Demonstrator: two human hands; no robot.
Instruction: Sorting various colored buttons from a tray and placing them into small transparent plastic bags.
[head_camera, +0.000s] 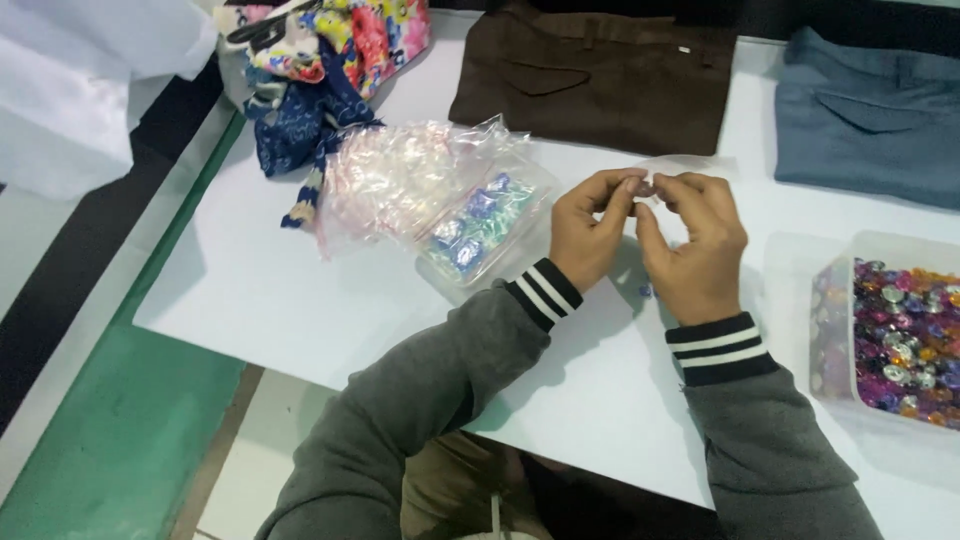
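Bead (644, 187): small, pinched between both hands above the white table (250, 290).
Left hand (588, 232): fingertips closed on the bead.
Right hand (700, 245): fingertips closed on it too.
Handling: probably light, hard, slippery; hold it by the edges.
Near: bag (480, 220) of beads, tub (900, 335).

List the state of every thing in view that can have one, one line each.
Left hand: fingertips pinched on a small bead.
Right hand: fingertips pinched on the small bead.
Clear tub: open, full of mixed coloured beads.
Plastic bags: crumpled, heaped.
Brown trousers: folded flat.
Grey-blue trousers: folded flat.
Patterned cloth: bunched.
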